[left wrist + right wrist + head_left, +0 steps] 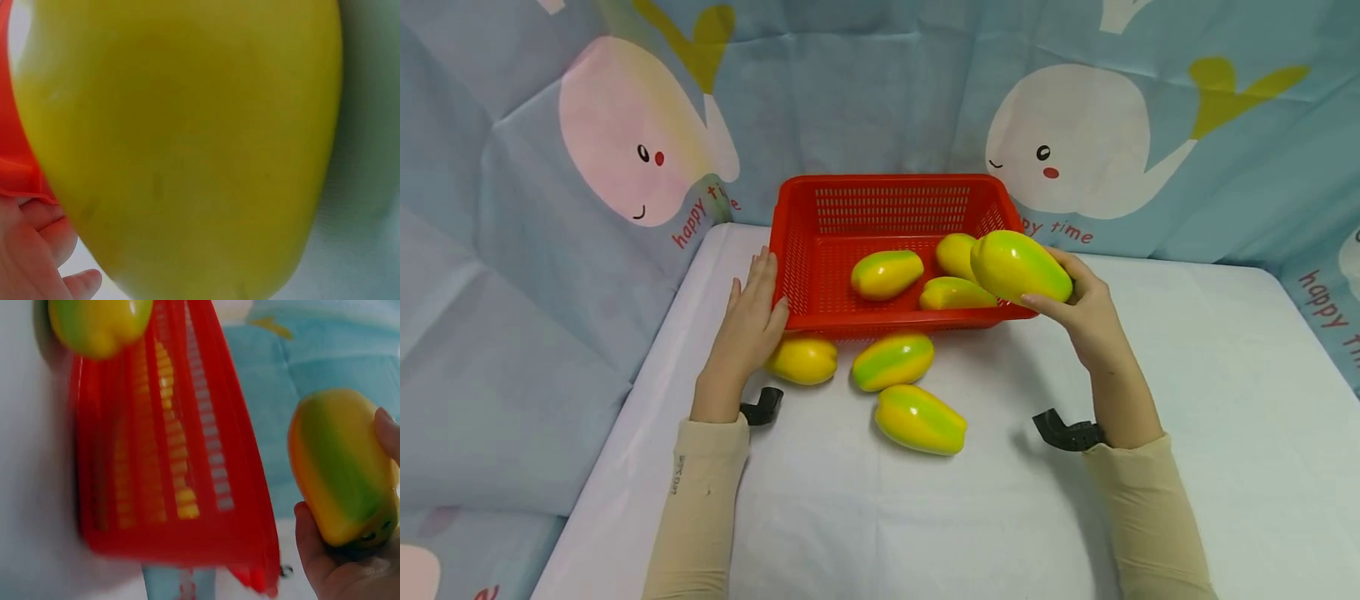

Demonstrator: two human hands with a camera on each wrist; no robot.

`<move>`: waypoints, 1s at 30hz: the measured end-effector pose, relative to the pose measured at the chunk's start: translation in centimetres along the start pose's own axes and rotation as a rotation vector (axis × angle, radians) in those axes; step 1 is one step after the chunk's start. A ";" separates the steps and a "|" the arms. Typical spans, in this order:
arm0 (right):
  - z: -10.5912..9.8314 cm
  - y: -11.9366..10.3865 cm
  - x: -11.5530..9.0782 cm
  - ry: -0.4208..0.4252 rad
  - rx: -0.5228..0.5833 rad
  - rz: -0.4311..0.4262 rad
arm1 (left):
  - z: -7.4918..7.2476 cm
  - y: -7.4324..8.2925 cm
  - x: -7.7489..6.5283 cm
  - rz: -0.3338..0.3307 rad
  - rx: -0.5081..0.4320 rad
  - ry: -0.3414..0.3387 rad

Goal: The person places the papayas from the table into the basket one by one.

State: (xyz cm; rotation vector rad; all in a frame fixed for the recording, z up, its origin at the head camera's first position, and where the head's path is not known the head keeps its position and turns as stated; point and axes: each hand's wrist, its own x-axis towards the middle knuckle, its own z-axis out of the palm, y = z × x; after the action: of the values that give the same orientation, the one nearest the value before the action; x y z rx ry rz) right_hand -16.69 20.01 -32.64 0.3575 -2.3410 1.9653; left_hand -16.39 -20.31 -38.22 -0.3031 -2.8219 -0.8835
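My right hand (1086,312) grips a yellow-green papaya (1021,267) above the right front corner of a red plastic basket (902,320). In the right wrist view, thumb and fingers wrap that papaya (340,465) from one side, clear of the basket (250,487). My left hand (747,321) lies against the basket's left side with fingers extended. Three papayas rest inside the basket, one of them a left papaya (886,275). Just beside the left hand, a yellow papaya (805,360) sits before the basket; a papaya (181,144) fills most of the left wrist view.
Two more papayas lie on the white tablecloth (820,517): a striped papaya (892,362) by the basket's front and another papaya (921,419) nearer me. A blue whale-print curtain (880,100) hangs directly behind the basket. Black wrist mounts (1067,432) protrude inward from both wrists.
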 end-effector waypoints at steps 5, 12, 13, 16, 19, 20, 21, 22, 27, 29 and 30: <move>2.2 -0.3 1.2 -0.057 -0.046 0.051 | 0.1 0.0 0.0 -0.001 -0.005 0.002; 4.7 -0.3 3.3 -0.133 -0.106 0.071 | 0.1 -0.1 0.0 0.006 -0.010 0.005; 5.1 -0.3 3.7 -0.145 -0.115 0.074 | 0.1 -0.1 0.0 0.005 -0.010 0.005; 6.2 -0.4 4.6 -0.188 -0.138 0.083 | 0.1 -0.1 -0.1 0.004 -0.008 0.004; 7.2 -0.4 5.4 -0.230 -0.159 0.083 | 0.1 0.0 -0.1 0.005 -0.008 0.003; 7.5 -0.4 5.7 -0.242 -0.164 0.076 | 0.1 0.0 -0.1 0.006 -0.009 0.002; 7.9 -0.3 5.9 -0.251 -0.182 0.069 | 0.1 0.0 -0.1 0.005 -0.010 0.000; 8.2 -0.3 6.1 -0.262 -0.197 0.064 | 0.1 0.0 -0.1 0.006 -0.009 0.000; 9.7 0.0 7.1 -0.326 -0.257 0.078 | 0.1 -0.1 -0.1 0.006 -0.007 0.007; 10.1 0.2 7.3 -0.358 -0.276 0.103 | 0.1 -0.1 0.0 0.009 -0.004 0.008; 10.2 0.3 7.4 -0.371 -0.293 0.115 | 0.1 -0.1 0.0 0.011 -0.005 0.006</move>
State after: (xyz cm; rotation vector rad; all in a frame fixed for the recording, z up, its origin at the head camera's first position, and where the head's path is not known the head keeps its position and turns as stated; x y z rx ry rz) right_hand -22.89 9.10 -33.34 0.6241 -2.8890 1.6775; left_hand -16.40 -20.34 -38.32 -0.3155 -2.8108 -0.8874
